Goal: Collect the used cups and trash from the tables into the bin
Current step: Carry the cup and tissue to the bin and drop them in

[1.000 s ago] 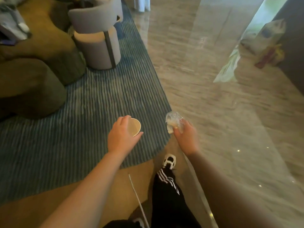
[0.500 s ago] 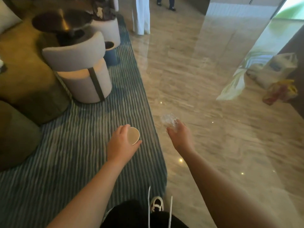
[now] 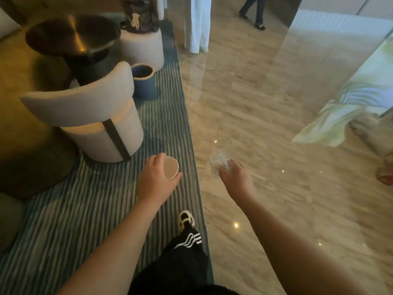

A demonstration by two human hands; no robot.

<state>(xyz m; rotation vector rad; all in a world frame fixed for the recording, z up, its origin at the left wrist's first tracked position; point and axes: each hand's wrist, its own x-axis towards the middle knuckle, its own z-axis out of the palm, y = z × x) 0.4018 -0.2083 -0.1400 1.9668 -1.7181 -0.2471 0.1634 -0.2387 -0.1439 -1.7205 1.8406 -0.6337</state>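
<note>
The blue bin (image 3: 143, 80) has come nearer in view than in the earlier frame. Left hand (image 3: 156, 181), its grip wrapped around a paper cup (image 3: 170, 170), and right hand (image 3: 236, 177), pinching crumpled clear plastic (image 3: 219, 161), are held well short of the bin.
</note>
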